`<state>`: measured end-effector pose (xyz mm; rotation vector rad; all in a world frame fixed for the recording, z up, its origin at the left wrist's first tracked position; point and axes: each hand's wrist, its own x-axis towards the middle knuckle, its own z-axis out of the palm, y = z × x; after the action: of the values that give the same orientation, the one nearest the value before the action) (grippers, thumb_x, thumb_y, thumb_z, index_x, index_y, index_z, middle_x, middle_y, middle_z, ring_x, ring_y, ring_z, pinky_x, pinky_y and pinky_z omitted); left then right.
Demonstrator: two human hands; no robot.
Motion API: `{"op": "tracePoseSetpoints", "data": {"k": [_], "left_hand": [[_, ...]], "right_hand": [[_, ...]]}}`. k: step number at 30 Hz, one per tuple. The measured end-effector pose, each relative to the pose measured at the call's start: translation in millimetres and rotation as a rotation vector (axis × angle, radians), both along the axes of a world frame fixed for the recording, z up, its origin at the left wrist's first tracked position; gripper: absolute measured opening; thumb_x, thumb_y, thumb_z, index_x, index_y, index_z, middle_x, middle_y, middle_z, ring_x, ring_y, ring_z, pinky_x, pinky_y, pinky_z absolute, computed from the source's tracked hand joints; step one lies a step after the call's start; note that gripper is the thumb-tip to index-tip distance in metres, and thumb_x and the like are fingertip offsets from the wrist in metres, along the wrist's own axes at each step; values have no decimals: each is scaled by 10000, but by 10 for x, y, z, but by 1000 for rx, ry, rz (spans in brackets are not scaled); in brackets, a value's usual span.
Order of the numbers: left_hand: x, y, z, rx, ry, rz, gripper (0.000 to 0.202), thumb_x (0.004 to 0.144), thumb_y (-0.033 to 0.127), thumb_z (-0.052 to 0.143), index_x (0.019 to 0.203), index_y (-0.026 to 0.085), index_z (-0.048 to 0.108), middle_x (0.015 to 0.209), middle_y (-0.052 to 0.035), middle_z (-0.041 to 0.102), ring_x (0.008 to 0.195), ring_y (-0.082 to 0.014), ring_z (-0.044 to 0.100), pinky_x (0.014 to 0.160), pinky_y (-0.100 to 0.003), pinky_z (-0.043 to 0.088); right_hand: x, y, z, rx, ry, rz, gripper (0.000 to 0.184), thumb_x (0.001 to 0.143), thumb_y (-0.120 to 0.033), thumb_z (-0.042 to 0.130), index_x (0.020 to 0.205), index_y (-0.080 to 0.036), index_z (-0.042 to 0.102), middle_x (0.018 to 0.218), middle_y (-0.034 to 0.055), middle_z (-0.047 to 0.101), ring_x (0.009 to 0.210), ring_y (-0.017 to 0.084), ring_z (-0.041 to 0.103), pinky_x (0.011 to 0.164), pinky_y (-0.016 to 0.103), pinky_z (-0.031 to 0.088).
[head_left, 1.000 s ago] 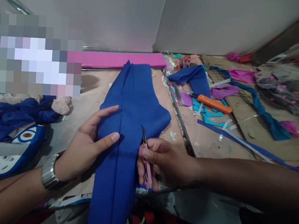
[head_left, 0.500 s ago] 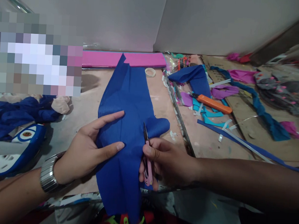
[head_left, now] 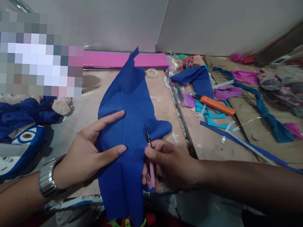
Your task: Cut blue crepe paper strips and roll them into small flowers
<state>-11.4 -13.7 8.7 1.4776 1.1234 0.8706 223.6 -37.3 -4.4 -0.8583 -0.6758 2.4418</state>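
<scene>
A long sheet of blue cloth or crepe paper [head_left: 131,105] runs from the table down over its front edge, its far end folded to a point. My left hand [head_left: 88,151] holds it from the left, thumb and index finger on top, the other fingers hidden underneath. My right hand [head_left: 169,160] is closed around small pink scissors [head_left: 150,174]. Their dark blades lie at the sheet's right edge, where a flap of the blue material sticks out to the right. Whether the blades are apart is too small to tell.
Around the sheet lie a tape roll [head_left: 152,73], a pink folded stack [head_left: 103,59], an orange utility knife [head_left: 215,105] and coloured scraps [head_left: 228,93]. A blue-and-white power strip [head_left: 20,150] and crumpled blue pieces [head_left: 16,111] sit at left. Cardboard [head_left: 247,132] covers the right.
The far end of the blue sheet has swung right and folded over more. The flap on the right has shifted slightly. Both hands are almost where they were.
</scene>
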Motion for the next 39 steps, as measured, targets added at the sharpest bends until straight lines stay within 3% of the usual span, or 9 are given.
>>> {"op": "tracePoseSetpoints", "data": {"k": [11, 17, 22, 30, 39], "left_hand": [[-11, 1, -17, -4, -21, -4, 759, 786, 348, 844, 1481, 300, 543, 1478, -63, 604, 1352, -319, 579, 1150, -480, 497], [2, -7, 8, -40, -48, -19, 766, 792, 338, 841, 1490, 306, 528, 1479, -66, 602, 1330, -311, 601, 1134, -468, 514], [7, -39, 12, -11, -42, -37, 783, 784, 319, 846, 1498, 300, 522, 1522, -74, 563, 1393, -328, 543, 1179, -486, 465], [30, -65, 12, -24, -69, -58, 768, 802, 269, 833, 1495, 350, 514, 1523, -34, 569, 1399, -295, 548, 1142, -424, 515], [16, -67, -5, -28, -62, -56, 776, 800, 272, 833, 1501, 343, 508, 1525, -44, 563, 1396, -306, 547, 1159, -451, 496]], "right_hand": [[0, 5, -7, 25, -6, 15, 464, 867, -557, 744, 775, -111, 658, 672, 45, 714, 530, 112, 660, 425, 174, 520], [-7, -1, 47, 26, -35, -79, 447, 838, -557, 778, 818, -149, 598, 669, 15, 699, 509, 113, 635, 400, 177, 479], [-3, -17, 18, 40, -64, -93, 477, 874, -584, 727, 784, -124, 634, 638, 25, 689, 447, 94, 588, 360, 167, 437], [-7, -18, 15, 28, -68, -129, 472, 869, -572, 738, 762, -122, 646, 624, 23, 685, 449, 93, 596, 369, 165, 450], [-8, -18, 32, 26, -79, -135, 466, 872, -571, 737, 770, -130, 630, 620, 11, 675, 477, 97, 612, 382, 162, 453]]}}
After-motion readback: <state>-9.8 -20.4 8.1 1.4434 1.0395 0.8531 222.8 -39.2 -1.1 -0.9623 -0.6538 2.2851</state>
